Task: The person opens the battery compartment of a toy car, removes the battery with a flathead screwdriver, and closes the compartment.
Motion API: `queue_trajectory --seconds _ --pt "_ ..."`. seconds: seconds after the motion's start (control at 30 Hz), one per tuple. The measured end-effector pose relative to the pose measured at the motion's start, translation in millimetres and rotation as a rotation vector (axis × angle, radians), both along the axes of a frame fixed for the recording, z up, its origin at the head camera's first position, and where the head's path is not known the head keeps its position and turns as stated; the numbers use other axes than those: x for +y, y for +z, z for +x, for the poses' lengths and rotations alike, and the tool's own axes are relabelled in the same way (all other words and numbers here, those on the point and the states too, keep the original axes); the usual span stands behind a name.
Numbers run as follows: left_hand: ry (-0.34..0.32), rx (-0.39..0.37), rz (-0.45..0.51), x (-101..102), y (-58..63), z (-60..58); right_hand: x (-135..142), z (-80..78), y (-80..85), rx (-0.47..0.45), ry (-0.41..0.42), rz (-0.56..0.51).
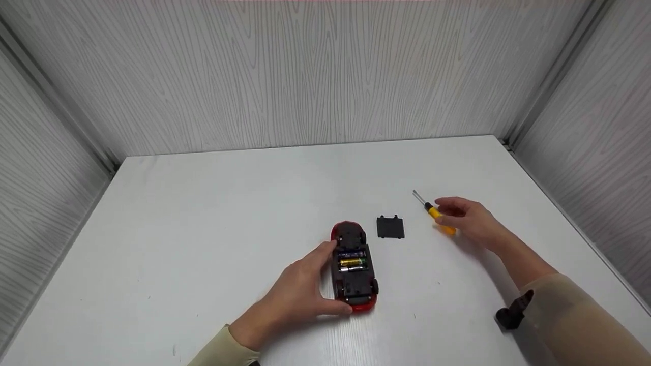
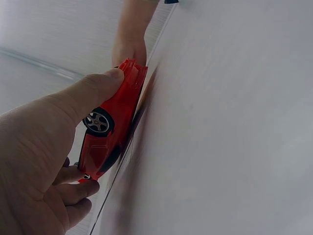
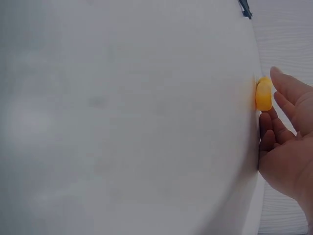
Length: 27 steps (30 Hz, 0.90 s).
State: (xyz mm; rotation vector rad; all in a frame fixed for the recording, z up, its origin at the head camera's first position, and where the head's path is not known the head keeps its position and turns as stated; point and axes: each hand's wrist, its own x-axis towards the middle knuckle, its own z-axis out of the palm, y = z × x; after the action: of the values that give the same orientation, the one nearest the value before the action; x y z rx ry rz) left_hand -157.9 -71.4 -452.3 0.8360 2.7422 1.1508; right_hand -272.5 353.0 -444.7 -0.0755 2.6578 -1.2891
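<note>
A red toy car (image 1: 356,284) lies upside down on the table, its black underside up and its battery bay uncovered. Several batteries (image 1: 352,262) sit side by side in the bay. My left hand (image 1: 300,287) grips the car from its left side, thumb at the near end and fingers farther up; the left wrist view shows the red body and a wheel (image 2: 98,122) in this grasp. Over at the right, my right hand (image 1: 470,221) is at a yellow-handled screwdriver (image 1: 441,221), thumb by the handle and the fingers spread apart from it.
Between the car and the screwdriver lies a black battery cover (image 1: 390,227) with small tabs. The white table (image 1: 213,213) is bounded by pale wood-grain panels (image 1: 305,76) at the back and both sides.
</note>
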Motion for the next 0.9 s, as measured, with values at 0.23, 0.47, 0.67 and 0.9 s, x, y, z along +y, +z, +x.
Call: queue_trajectory --seconds 0.23,0.47,0.67,0.9 --pt "-0.012 0.024 0.006 -1.1 -1.8 0.3 -3.2 1.2 -2.7 -0.005 -0.020 0.028" --pt "-0.015 0.012 0.007 2.1 0.1 -1.9 -1.6 3.7 0.6 -0.016 -0.039 0.008" --pt "-0.007 0.012 0.007 -0.5 0.8 -1.6 -6.0 1.4 -1.9 -0.013 -0.039 0.016" --pt "-0.002 -0.004 0.008 -1.5 1.0 -1.4 -8.4 1.1 -1.4 -0.002 -0.041 0.050"
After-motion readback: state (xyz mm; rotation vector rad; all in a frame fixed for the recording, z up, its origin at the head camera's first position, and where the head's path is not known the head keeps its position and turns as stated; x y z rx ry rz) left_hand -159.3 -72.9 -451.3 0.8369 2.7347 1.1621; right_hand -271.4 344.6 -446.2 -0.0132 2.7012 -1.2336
